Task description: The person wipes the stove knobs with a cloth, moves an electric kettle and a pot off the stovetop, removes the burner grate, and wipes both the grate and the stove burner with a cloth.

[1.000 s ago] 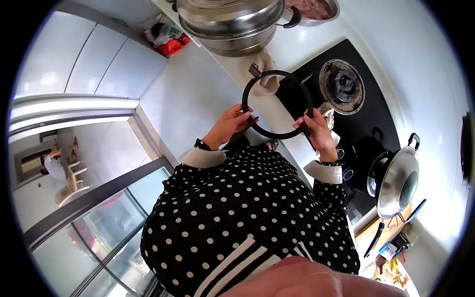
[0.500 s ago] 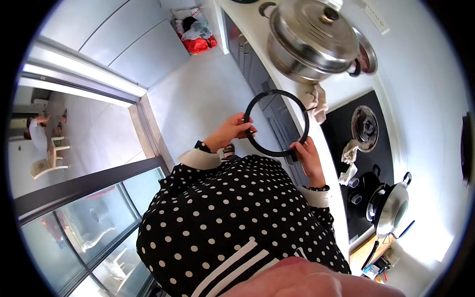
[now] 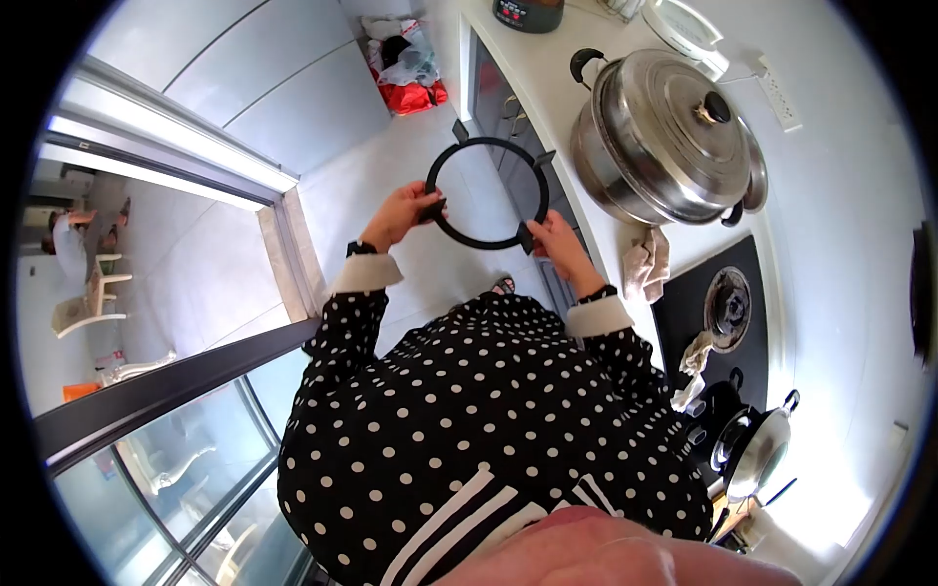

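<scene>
A black ring-shaped pot stand point(image 3: 486, 244), a gas-stove pan support with several short prongs, is held in the air in front of my body. My left hand point(image 3: 399, 215) grips its left side by a prong. On its lower right, my right hand point(image 3: 561, 246) pinches the ring near another prong. The floor shows through the middle of the ring. To the right, the black gas stove point(image 3: 674, 303) has a bare burner point(image 3: 729, 309) with no support around it.
A large lidded steel pot point(image 3: 645, 137) stands on the counter, with a beige cloth point(image 3: 646, 264) beside it. Another cloth point(image 3: 696, 356) lies on the stove. A lidded wok point(image 3: 760, 451) sits at the near burner. Bags point(image 3: 405, 68) lie on the floor ahead; a glass sliding door point(image 3: 186, 469) is at left.
Both hands have moved the pot stand left, away from the counter, and turned it so its prongs show. The view has shifted, bringing more of the far counter into sight.
</scene>
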`<action>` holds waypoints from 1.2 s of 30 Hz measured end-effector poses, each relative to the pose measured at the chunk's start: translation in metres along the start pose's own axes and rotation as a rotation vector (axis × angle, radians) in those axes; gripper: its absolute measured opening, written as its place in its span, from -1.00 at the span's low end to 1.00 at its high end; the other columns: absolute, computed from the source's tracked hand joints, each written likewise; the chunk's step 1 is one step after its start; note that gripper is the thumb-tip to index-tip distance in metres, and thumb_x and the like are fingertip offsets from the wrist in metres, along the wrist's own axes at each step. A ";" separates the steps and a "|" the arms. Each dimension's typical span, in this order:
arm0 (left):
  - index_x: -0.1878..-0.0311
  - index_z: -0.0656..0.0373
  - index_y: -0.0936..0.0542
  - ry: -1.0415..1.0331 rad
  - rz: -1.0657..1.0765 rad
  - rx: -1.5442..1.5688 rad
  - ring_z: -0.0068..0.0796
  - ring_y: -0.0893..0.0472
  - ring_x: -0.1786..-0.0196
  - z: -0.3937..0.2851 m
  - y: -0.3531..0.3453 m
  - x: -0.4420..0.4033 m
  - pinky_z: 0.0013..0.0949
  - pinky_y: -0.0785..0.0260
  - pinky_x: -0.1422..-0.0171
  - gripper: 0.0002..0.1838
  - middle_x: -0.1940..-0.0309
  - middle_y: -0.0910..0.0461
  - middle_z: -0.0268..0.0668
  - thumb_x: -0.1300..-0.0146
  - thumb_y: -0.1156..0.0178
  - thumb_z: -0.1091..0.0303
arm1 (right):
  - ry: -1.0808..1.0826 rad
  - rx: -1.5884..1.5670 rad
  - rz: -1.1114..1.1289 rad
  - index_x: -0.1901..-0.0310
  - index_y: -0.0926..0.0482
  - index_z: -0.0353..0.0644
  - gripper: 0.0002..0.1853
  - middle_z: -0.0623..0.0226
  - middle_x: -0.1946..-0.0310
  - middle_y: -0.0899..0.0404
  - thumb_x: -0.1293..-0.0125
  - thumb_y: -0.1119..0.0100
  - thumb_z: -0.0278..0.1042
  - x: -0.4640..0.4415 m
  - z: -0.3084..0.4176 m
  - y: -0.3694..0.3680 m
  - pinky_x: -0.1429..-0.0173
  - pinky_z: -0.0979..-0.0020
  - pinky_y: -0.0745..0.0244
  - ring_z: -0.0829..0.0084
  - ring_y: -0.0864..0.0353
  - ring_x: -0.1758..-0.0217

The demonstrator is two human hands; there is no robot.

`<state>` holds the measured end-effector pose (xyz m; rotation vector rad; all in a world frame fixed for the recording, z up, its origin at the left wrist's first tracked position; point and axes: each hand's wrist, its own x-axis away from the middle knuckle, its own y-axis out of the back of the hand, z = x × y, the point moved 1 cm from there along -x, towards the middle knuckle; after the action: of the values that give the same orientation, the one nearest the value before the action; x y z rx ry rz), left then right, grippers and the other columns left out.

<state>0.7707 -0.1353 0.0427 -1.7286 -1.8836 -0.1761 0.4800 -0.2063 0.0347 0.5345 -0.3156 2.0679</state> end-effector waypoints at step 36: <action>0.08 0.10 -0.42 0.075 0.195 -0.017 -0.49 -0.64 0.24 -0.129 0.011 -0.362 -0.46 -0.43 0.22 -0.88 0.28 -0.59 -0.40 -0.36 -0.05 0.37 | 0.037 -0.967 -0.899 0.00 -0.48 -0.06 -0.66 0.45 0.24 -0.52 -0.42 0.12 -0.03 -0.279 0.093 0.036 0.14 0.49 -0.43 0.55 -0.45 0.28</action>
<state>0.8228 -0.5093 -0.0296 -1.8785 -1.6534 -0.1795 0.6007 -0.4712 -0.0220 -0.0001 -0.8117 0.8841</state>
